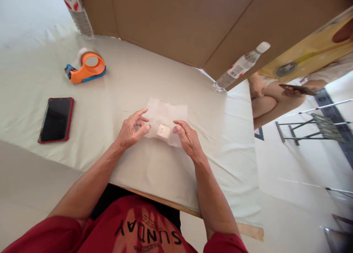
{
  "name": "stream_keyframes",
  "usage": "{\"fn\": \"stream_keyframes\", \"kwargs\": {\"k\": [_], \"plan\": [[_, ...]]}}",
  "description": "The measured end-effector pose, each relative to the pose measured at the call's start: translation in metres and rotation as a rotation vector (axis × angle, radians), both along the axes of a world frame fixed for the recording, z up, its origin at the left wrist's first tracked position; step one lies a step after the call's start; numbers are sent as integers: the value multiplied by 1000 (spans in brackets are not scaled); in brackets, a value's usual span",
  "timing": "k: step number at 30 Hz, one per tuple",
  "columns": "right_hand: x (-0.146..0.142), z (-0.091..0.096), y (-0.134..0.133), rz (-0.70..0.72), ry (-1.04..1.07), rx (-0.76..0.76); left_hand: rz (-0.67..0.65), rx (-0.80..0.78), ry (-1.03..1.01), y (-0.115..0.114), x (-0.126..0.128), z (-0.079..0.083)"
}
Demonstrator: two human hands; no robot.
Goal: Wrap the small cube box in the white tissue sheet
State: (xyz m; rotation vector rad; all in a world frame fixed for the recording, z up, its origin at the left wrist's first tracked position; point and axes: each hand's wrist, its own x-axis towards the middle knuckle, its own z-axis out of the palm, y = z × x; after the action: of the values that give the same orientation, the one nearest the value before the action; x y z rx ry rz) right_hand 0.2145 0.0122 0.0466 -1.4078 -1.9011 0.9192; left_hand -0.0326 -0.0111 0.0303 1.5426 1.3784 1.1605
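On the sheet [154, 109], indistinct block [163, 131].

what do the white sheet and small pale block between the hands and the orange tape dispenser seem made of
White sheet: perhaps thin plastic or foam, matte; it looks hazy and softly creased. Small pale block: card, wood or plastic; smooth, but too blurred to tell. Orange tape dispenser: probably hard plastic, smooth, from its even colour and rounded ring.

From far away I see a cardboard wall [171, 21], one bottle [80, 19] near its left end, a second bottle [238, 70] before its right part, a phone [56, 119] well apart.
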Motion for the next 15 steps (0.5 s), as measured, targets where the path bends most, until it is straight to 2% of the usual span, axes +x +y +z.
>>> {"fn": "stream_keyframes", "kwargs": {"k": [2, 4, 6, 8, 10, 12, 15], "plan": [[6, 7, -7, 57, 38, -27, -84, -44, -78, 0, -8, 5], [12, 12, -17, 217, 68, -107, -222, -93, -82, 1, -15, 5], [15, 12, -26, 402, 37, -204, -319, -157, 11, 3, -18, 3], [17, 8, -33, 463, -28, -238, -306, -166, 133, 5, -16, -1], [18, 2, -36, 371, -57, -192, -231, -54, 218, 6, -11, -5], [17, -4, -34, 204, -31, -111, -187, 122, 283, 6, -4, -9], [8, -12, -26, 42, 17, 2, -245, 271, 403, 6, 3, -16]]}}
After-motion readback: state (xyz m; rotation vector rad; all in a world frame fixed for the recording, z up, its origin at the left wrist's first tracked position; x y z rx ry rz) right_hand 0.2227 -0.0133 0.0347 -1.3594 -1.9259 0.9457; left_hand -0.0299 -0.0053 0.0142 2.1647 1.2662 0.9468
